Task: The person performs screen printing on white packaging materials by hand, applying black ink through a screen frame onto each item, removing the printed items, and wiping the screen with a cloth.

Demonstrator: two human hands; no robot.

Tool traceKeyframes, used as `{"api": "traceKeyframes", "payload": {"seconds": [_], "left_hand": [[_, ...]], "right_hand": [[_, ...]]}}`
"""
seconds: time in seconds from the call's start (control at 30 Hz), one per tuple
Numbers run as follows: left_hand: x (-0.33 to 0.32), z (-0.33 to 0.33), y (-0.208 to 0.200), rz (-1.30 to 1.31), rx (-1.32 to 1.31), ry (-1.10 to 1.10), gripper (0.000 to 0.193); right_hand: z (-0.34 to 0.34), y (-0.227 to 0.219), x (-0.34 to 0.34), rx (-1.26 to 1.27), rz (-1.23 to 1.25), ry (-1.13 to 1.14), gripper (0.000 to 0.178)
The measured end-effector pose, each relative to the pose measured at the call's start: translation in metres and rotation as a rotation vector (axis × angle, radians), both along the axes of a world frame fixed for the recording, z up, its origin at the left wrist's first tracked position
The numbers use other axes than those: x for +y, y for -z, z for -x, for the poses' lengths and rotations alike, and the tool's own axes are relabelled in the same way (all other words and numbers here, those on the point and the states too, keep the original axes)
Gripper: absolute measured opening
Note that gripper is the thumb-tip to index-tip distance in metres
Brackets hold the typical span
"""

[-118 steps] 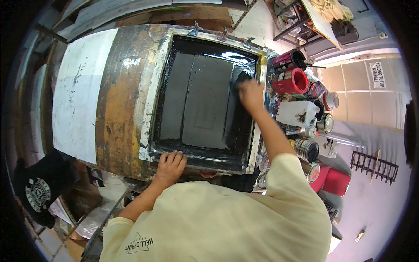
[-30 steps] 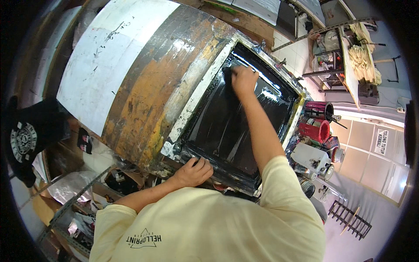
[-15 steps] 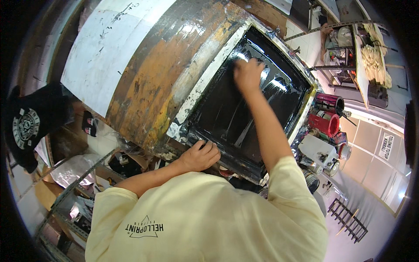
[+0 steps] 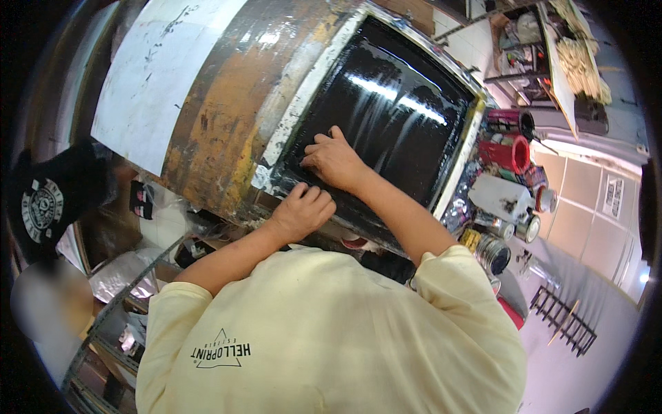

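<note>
A screen-printing frame (image 4: pixel 314 90) with a whitish, ink-stained border lies on the work table, its mesh (image 4: pixel 386 131) coated in wet, shiny black ink. My left hand (image 4: pixel 303 209) is closed, its fingers curled over the frame's near edge by the left corner. Just beyond it, my right hand (image 4: pixel 334 160) is over the near-left part of the mesh. Its fingers are bent downward; whatever they grip is dark against the black ink and hidden beneath the hand. Pale streaks run lengthwise across the ink.
Left of the frame stretches a stained brown board (image 4: pixel 214 103) with a white sheet (image 4: pixel 152 76) beyond. Ink cans, including a red can (image 4: pixel 507 153), crowd the right side. A black printed garment (image 4: pixel 52 200) hangs at far left, near another person's blurred head (image 4: pixel 52 303).
My right hand has come from the far part of the mesh back toward me, beside my left hand. My left hand stays at the near edge. The view has shifted slightly.
</note>
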State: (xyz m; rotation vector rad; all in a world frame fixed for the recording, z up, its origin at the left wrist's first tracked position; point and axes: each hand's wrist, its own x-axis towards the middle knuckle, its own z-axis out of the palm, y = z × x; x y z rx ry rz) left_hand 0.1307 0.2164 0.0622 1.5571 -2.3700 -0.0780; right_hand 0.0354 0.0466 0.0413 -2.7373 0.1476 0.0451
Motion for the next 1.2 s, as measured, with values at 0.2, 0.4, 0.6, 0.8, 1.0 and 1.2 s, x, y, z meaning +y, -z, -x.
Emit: {"api": "traceKeyframes", "payload": {"seconds": [0.2, 0.4, 0.6, 0.8, 1.0, 1.2], "left_hand": [[0.003, 0.002, 0.003, -0.004, 0.031, -0.021, 0.025], [0.004, 0.003, -0.001, 0.026, 0.012, -0.022, 0.014], [0.005, 0.004, -0.012, 0.033, -0.108, -0.022, 0.022], [0.000, 0.001, -0.012, -0.108, -0.021, 0.011, 0.052], [0.005, 0.003, 0.004, -0.111, -0.052, -0.025, 0.054], [0.006, 0.007, -0.001, -0.135, -0.031, -0.016, 0.054]], "right_hand": [[0.156, -0.024, -0.006, 0.168, 0.093, 0.014, 0.018], [0.244, -0.034, -0.002, 0.230, 0.061, 0.108, 0.024], [0.116, 0.005, -0.001, 0.003, 0.252, 0.203, 0.019], [0.120, 0.045, -0.175, 0.106, 0.387, 1.002, 0.020], [0.080, 0.068, -0.065, 0.054, 0.348, 0.524, 0.025], [0.147, 0.022, -0.059, 0.143, 0.416, 0.574, 0.017]]}}
